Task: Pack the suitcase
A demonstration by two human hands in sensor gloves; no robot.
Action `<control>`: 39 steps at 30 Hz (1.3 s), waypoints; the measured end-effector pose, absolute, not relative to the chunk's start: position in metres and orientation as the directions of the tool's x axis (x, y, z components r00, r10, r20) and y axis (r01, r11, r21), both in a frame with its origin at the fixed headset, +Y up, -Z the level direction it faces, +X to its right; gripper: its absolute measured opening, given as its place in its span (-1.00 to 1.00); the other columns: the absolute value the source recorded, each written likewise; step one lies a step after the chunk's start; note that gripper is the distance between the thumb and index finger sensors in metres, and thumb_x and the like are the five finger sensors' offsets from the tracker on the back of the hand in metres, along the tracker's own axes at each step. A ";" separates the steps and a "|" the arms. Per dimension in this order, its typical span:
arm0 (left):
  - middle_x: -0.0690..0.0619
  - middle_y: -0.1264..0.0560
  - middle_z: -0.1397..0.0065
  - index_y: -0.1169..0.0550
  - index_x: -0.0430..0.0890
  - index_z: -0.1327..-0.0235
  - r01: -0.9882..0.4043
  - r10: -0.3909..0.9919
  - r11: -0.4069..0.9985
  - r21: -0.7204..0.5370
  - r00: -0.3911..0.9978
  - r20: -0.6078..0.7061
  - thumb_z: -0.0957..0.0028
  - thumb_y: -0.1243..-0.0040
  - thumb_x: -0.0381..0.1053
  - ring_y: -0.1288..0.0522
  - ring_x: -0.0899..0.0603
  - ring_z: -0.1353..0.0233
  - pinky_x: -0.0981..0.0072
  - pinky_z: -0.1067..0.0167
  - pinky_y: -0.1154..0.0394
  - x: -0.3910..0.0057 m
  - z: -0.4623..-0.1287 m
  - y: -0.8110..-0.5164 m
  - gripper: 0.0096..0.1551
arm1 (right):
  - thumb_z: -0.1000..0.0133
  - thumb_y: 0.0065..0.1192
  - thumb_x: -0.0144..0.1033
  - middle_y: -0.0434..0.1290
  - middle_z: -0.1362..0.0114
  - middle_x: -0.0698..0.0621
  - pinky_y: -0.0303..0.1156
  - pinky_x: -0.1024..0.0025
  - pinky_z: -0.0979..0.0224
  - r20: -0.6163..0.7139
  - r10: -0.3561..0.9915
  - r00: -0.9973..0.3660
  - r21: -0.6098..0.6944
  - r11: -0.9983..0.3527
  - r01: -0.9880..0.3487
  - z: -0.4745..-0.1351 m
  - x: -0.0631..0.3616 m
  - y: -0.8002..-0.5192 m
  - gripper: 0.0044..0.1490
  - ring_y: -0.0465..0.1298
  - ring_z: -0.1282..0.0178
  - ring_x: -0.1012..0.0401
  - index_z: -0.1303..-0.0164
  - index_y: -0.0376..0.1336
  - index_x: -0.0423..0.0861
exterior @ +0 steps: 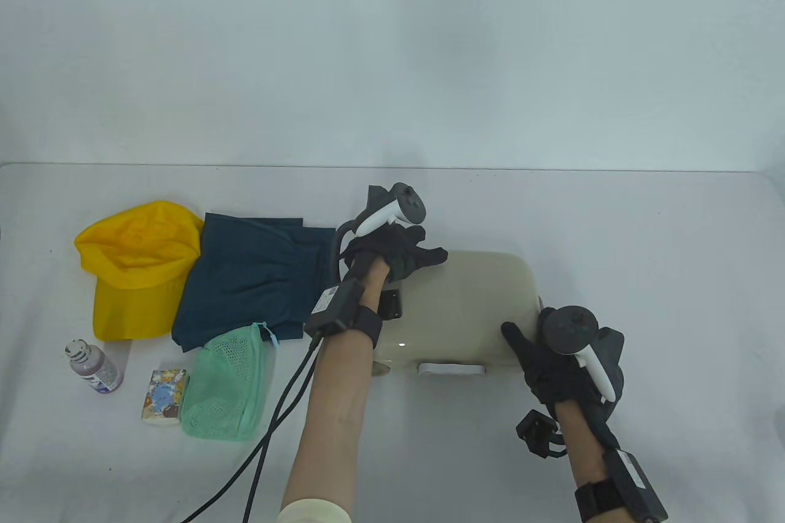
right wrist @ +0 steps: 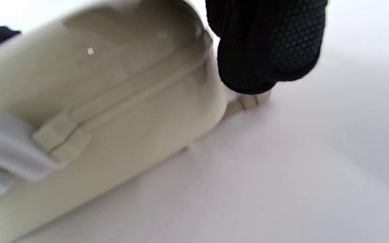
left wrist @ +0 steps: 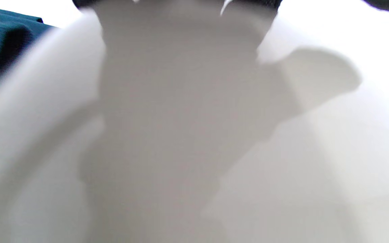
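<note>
A closed beige hard-shell suitcase [exterior: 466,308] lies flat on the white table, its white handle [exterior: 451,368] facing the front edge. My left hand [exterior: 423,256] rests on the lid's far left corner with fingers spread; the left wrist view shows only the blurred lid [left wrist: 194,135]. My right hand [exterior: 521,342] is at the suitcase's right front corner. In the right wrist view its gloved fingers [right wrist: 265,50] pinch a small beige zipper pull [right wrist: 248,99] beside the zipper line of the suitcase [right wrist: 96,101].
Left of the suitcase lie a yellow cap [exterior: 138,265], a folded dark blue garment [exterior: 251,281], a green mesh bag [exterior: 227,385], a small bottle [exterior: 93,366] and a small printed pack [exterior: 164,395]. Black cables [exterior: 276,425] trail from my left wrist.
</note>
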State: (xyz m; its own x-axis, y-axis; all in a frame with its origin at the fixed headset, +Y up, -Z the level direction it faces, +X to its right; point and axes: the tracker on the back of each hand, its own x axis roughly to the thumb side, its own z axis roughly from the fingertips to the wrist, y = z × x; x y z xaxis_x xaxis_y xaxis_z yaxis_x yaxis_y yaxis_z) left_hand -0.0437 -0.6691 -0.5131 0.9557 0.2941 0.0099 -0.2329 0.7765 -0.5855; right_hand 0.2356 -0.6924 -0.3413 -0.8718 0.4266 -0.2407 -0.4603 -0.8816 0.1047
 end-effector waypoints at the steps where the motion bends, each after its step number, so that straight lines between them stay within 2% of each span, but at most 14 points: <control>1: 0.02 0.04 -0.82 0.00 0.22 -0.67 -0.236 0.297 0.780 -0.579 0.955 0.011 0.17 0.08 0.57 0.02 -0.29 -0.79 -0.39 -0.58 -0.05 -0.047 -0.510 -0.668 0.09 | -0.13 -0.24 0.40 0.21 -0.60 -0.32 0.62 0.22 -0.06 -0.232 0.426 -0.874 0.077 -0.888 -0.453 -0.340 0.236 -0.687 0.17 0.62 -0.10 -0.07 -0.67 -0.16 -0.27; 3: 0.01 0.09 -0.82 0.05 0.23 -0.66 -0.246 0.301 0.789 -0.563 0.954 0.004 0.17 0.08 0.56 0.06 -0.30 -0.80 -0.39 -0.58 -0.04 -0.056 -0.501 -0.667 0.11 | -0.15 -0.21 0.36 0.26 -0.57 -0.27 0.61 0.24 -0.06 -0.193 0.450 -0.872 0.012 -0.888 -0.460 -0.334 0.234 -0.672 0.10 0.62 -0.07 -0.03 -0.65 -0.07 -0.24; 6: 0.01 0.13 -0.81 0.12 0.23 -0.65 -0.264 0.309 0.792 -0.551 0.951 -0.012 0.15 0.08 0.56 0.12 -0.32 -0.80 -0.39 -0.58 -0.03 -0.068 -0.489 -0.670 0.12 | -0.16 -0.19 0.33 0.45 -0.38 -0.13 0.62 0.31 -0.01 -0.119 0.466 -0.877 -0.027 -0.884 -0.466 -0.328 0.226 -0.652 0.00 0.64 0.00 0.05 -0.56 0.10 -0.20; 8: 0.00 0.19 -0.82 0.15 0.23 -0.65 -0.273 0.313 0.796 -0.540 0.950 -0.019 0.15 0.08 0.56 0.14 -0.32 -0.80 -0.39 -0.58 -0.03 -0.074 -0.483 -0.674 0.14 | -0.16 -0.18 0.32 0.52 -0.28 -0.07 0.62 0.35 0.02 -0.054 0.462 -0.885 0.017 -0.886 -0.463 -0.326 0.218 -0.645 -0.06 0.66 0.05 0.10 -0.50 0.18 -0.18; 10: 0.00 0.20 -0.81 0.17 0.23 -0.64 -0.300 0.337 0.785 -0.542 0.941 -0.032 0.15 0.08 0.56 0.15 -0.32 -0.79 -0.39 -0.58 -0.03 -0.079 -0.477 -0.682 0.14 | -0.16 -0.17 0.30 0.55 -0.22 -0.03 0.63 0.38 0.04 0.028 0.481 -0.877 0.118 -0.872 -0.474 -0.324 0.203 -0.639 -0.09 0.67 0.07 0.13 -0.45 0.22 -0.16; 12: 0.01 0.23 -0.80 0.21 0.24 -0.62 -0.330 0.371 0.767 -0.551 0.928 -0.039 0.15 0.08 0.55 0.13 -0.31 -0.80 -0.38 -0.59 -0.04 -0.082 -0.473 -0.691 0.14 | -0.17 -0.18 0.29 0.49 -0.33 -0.02 0.63 0.40 -0.02 0.109 0.523 -0.845 0.226 -0.841 -0.491 -0.322 0.186 -0.641 -0.11 0.66 0.00 0.13 -0.51 0.16 -0.12; 15: 0.00 0.25 -0.79 0.20 0.24 -0.63 -0.454 0.495 0.735 -0.504 0.867 -0.059 0.13 0.06 0.55 0.08 -0.31 -0.79 -0.36 -0.58 -0.06 -0.085 -0.470 -0.702 0.14 | -0.16 -0.16 0.28 0.48 -0.40 -0.05 0.63 0.40 -0.01 0.136 0.474 -0.870 0.227 -0.870 -0.438 -0.322 0.164 -0.645 -0.11 0.67 -0.02 0.11 -0.52 0.14 -0.12; 18: 0.02 0.30 -0.78 0.23 0.27 -0.61 -0.493 0.532 0.702 -0.514 0.843 -0.081 0.11 0.07 0.55 0.11 -0.32 -0.79 -0.34 -0.60 -0.05 -0.089 -0.467 -0.706 0.13 | -0.17 -0.15 0.26 0.53 -0.33 -0.06 0.64 0.41 0.02 0.103 0.414 -0.904 0.251 -0.890 -0.379 -0.327 0.155 -0.653 -0.13 0.69 0.02 0.11 -0.47 0.20 -0.14; 25: 0.00 0.29 -0.78 0.23 0.25 -0.62 -0.487 0.531 0.701 -0.521 0.844 -0.076 0.10 0.07 0.54 0.11 -0.33 -0.78 -0.30 -0.61 -0.04 -0.089 -0.469 -0.706 0.13 | -0.19 -0.15 0.25 0.63 -0.18 -0.05 0.66 0.44 0.12 0.077 0.359 -0.930 0.345 -0.885 -0.313 -0.323 0.149 -0.661 -0.16 0.72 0.14 0.15 -0.37 0.28 -0.16; 31: -0.01 0.30 -0.77 0.24 0.24 -0.61 -0.492 0.537 0.695 -0.524 0.840 -0.075 0.09 0.07 0.53 0.11 -0.33 -0.78 -0.28 -0.61 -0.04 -0.089 -0.469 -0.706 0.13 | -0.17 -0.19 0.30 0.72 0.07 -0.01 0.67 0.44 0.26 -0.008 0.292 -0.956 0.449 -0.854 -0.265 -0.326 0.148 -0.678 -0.09 0.75 0.29 0.19 -0.14 0.43 -0.24; 36: -0.02 0.29 -0.77 0.24 0.22 -0.62 -0.497 0.543 0.692 -0.524 0.836 -0.076 0.08 0.06 0.52 0.11 -0.32 -0.78 -0.26 -0.61 -0.04 -0.089 -0.470 -0.706 0.13 | -0.19 -0.27 0.28 0.72 0.08 -0.02 0.68 0.44 0.28 -0.171 0.397 -0.902 0.534 -0.732 -0.423 -0.334 0.152 -0.704 -0.05 0.76 0.30 0.19 -0.10 0.43 -0.29; 39: -0.02 0.29 -0.77 0.23 0.22 -0.61 -0.500 0.549 0.689 -0.525 0.833 -0.072 0.08 0.05 0.52 0.11 -0.31 -0.78 -0.26 -0.62 -0.04 -0.090 -0.471 -0.707 0.13 | -0.22 -0.30 0.23 0.70 0.02 -0.04 0.69 0.44 0.24 -0.225 0.439 -0.870 0.547 -0.681 -0.486 -0.334 0.154 -0.718 -0.07 0.76 0.25 0.18 -0.18 0.39 -0.31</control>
State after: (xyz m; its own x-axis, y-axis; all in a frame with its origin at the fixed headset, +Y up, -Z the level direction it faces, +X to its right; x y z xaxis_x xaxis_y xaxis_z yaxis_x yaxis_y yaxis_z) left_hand -0.0896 -0.7070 -0.4709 0.8325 0.5493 -0.0718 -0.4999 0.6892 -0.5245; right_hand 0.1538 -0.7178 -0.3344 -0.8696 0.4394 -0.2252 -0.4861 -0.6814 0.5472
